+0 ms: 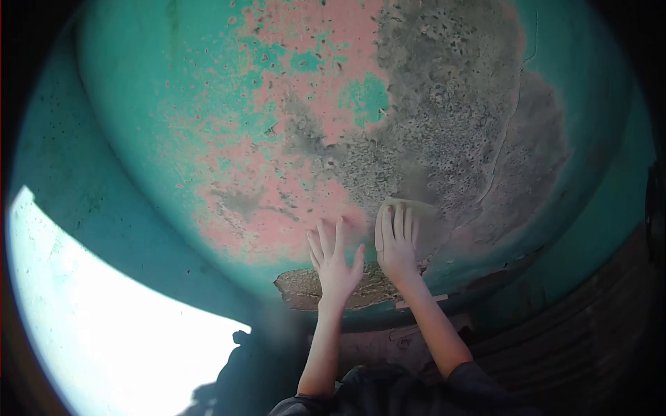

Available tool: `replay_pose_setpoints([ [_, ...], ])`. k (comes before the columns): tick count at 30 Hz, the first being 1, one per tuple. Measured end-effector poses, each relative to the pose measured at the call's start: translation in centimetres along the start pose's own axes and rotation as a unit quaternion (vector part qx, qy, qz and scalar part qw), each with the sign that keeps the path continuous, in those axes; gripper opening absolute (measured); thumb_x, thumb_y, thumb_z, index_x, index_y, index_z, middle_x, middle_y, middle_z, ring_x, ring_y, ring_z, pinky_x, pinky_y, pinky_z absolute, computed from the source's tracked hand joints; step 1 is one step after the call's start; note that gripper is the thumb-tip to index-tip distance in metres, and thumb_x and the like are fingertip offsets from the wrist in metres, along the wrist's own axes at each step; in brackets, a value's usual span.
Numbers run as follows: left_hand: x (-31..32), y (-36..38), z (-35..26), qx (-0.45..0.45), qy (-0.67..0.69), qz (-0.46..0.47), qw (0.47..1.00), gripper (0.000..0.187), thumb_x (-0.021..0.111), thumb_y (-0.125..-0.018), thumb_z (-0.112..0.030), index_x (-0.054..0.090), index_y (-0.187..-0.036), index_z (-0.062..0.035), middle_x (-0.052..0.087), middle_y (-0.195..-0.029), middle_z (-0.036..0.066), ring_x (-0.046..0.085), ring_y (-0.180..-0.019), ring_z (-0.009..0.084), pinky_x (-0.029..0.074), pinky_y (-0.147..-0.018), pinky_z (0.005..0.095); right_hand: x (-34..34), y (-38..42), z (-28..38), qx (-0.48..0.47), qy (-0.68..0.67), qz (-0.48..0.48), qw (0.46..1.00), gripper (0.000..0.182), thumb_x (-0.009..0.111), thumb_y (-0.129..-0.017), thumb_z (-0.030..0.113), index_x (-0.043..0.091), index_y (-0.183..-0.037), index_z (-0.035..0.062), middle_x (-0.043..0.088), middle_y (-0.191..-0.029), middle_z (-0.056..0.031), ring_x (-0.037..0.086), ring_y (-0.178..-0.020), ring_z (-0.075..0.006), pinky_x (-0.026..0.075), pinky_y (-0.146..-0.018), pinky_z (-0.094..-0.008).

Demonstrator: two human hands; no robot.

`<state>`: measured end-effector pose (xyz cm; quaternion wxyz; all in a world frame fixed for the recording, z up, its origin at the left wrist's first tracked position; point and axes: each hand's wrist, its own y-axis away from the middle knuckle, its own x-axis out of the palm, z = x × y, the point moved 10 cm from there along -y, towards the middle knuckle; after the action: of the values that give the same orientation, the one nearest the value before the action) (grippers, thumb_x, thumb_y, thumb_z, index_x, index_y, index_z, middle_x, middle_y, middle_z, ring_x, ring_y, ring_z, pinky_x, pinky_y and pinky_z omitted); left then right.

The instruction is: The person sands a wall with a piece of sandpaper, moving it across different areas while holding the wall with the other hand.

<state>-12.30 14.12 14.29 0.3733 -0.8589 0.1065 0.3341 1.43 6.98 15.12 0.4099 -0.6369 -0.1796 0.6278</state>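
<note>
Right hand [397,249]: fingers straight and close together, laid flat over a pale sheet [424,205], holding it to the worn surface, near side of the grey patch [451,132], right of the pink patch [277,222]. Can't tell from here if the thumb hooks the sheet's edge. Left hand [336,270]: fingers spread wide, nothing in that grip, at the near edge of the pink; contact likely, not certain.

Sheet looks thin, so probably light and bendy, maybe prone to slip or crumple; best held under all fingers with the thumb at the left edge. Curved teal body [132,76] looks big, stiff, too bulky to grasp: flat palms only. Chipped strip [295,290] nearest the person looks brittle, poor handhold.
</note>
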Motion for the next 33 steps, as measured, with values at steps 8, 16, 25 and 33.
replay_pose_setpoints([
  [8, -0.8, 0.8, 1.9, -0.006, 0.068, -0.023, 0.997, 0.081, 0.070, -0.092, -0.027, 0.029, -0.162, -0.0186, 0.011, -0.167, 0.027, 0.010, -0.150, 0.0566, 0.019, -0.120, 0.0608, -6.7, -7.5, 5.7, -0.055, 0.012, -0.056, 0.997, 0.067, 0.055, -0.090, 0.015, 0.038, -0.152, -0.0046, 0.033, -0.160, -0.0250, 0.030, -0.150, -0.0392, 0.024, -0.119, -0.0609],
  [16, -1.0, 1.0, 3.7, -0.007, 0.116, -0.025, 0.993, 0.079, 0.063, -0.098, -0.033, 0.023, -0.163, -0.0125, 0.012, -0.167, 0.027, 0.009, -0.150, 0.0575, 0.020, -0.119, 0.0625, -1.1, -2.2, 5.0, -0.038, 0.039, -0.021, 0.998, 0.059, 0.048, -0.094, 0.014, 0.041, -0.146, -0.0129, 0.036, -0.153, -0.0366, 0.033, -0.143, -0.0541, 0.029, -0.115, -0.0634],
  [25, -0.6, 1.1, 4.7, -0.056, 0.127, -0.006, 0.990, 0.086, 0.065, -0.096, -0.028, 0.015, -0.162, -0.0043, 0.013, -0.167, 0.026, 0.011, -0.152, 0.0521, 0.020, -0.120, 0.0583, 2.6, -0.1, 5.7, -0.029, 0.064, 0.021, 0.997, 0.064, 0.048, -0.096, 0.020, 0.036, -0.151, -0.0101, 0.033, -0.157, -0.0320, 0.031, -0.148, -0.0463, 0.024, -0.119, -0.0611],
  [33, 0.3, 1.0, 4.9, -0.064, 0.095, -0.010, 0.993, 0.087, 0.060, -0.098, -0.036, 0.012, -0.163, -0.0026, 0.017, -0.167, 0.024, 0.013, -0.153, 0.0485, 0.024, -0.117, 0.0610, -6.5, -8.8, 7.3, -0.052, 0.004, -0.055, 0.997, 0.063, 0.048, -0.099, 0.022, 0.034, -0.153, -0.0078, 0.031, -0.156, -0.0349, 0.030, -0.146, -0.0514, 0.023, -0.118, -0.0624],
])
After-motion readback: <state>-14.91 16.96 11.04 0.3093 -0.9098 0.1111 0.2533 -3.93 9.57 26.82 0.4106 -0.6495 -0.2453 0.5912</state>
